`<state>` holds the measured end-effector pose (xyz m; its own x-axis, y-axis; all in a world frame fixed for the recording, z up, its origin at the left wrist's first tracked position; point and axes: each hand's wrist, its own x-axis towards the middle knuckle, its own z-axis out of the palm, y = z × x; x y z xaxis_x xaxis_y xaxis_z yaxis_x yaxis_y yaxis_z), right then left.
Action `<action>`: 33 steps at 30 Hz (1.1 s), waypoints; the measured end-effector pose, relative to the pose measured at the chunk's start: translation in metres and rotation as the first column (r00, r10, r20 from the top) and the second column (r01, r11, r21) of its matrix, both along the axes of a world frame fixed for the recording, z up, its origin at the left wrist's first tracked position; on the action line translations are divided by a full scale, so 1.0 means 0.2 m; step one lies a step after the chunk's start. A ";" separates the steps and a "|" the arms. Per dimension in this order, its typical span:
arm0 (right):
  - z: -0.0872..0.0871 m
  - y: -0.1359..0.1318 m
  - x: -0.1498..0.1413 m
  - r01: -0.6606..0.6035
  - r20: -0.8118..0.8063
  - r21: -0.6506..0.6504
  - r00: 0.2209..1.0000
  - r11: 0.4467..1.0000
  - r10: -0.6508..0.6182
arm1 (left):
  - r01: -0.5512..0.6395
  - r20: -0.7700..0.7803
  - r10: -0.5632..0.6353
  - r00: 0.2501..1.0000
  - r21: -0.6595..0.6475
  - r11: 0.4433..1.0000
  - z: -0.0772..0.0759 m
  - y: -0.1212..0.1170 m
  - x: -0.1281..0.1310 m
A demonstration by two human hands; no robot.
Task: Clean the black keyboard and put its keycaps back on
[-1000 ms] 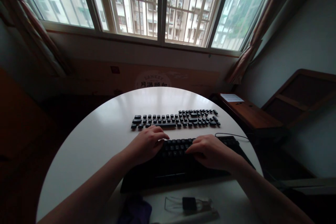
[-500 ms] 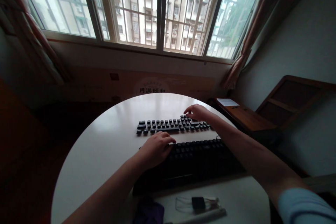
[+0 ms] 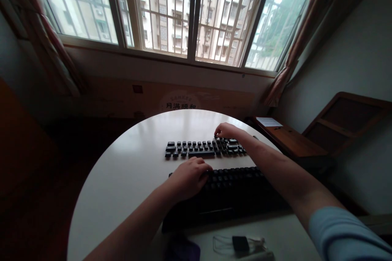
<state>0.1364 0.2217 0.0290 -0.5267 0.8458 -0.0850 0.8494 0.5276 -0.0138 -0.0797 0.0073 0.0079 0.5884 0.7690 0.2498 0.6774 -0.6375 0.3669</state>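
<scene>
A black keyboard (image 3: 226, 200) lies across the white round table. My left hand (image 3: 190, 176) rests over its left part, fingers curled onto the far edge with the thumb beneath, gripping it there. Beyond the keyboard, loose black keycaps are laid out in rows, with a long spacebar keycap (image 3: 201, 153) at the near side. My right hand (image 3: 228, 131) reaches to the far side of these rows. Its thumb and forefinger are pinched together at a small dark keycap (image 3: 215, 136), partly hidden by the fingertips.
Near the table's front edge lie a wire keycap puller (image 3: 240, 244) with a dark handle and a purple item (image 3: 183, 249). A wooden desk (image 3: 284, 140) with a paper (image 3: 268, 122) stands at the right. Windows (image 3: 190, 16) and curtains are behind the table (image 3: 122, 171).
My right hand's fingers have closed from spread to a pinch at the far keycaps. My left hand stays on the keyboard. The whole view has shifted slightly.
</scene>
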 end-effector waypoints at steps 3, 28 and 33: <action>0.00 -0.02 -0.03 0.004 -0.019 0.030 1.000 1.000 -0.003 | 0.010 -0.001 -0.010 1.000 0.005 1.000 -0.01 0.00 0.00; 0.01 -1.08 0.34 -0.197 -0.336 0.093 0.916 0.976 0.217 | -0.014 -0.041 0.011 0.999 -0.066 0.998 -0.01 0.02 0.02; 0.01 -1.09 0.33 -0.232 -0.299 0.083 0.922 0.969 0.247 | -0.025 -0.055 0.018 0.998 -0.111 0.994 0.00 0.02 0.03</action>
<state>0.2024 0.0031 0.0308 -0.7084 0.6903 0.1471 0.6562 0.7209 -0.2231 -0.0738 0.0116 0.0078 0.5818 0.8029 0.1298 0.7114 -0.5797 0.3974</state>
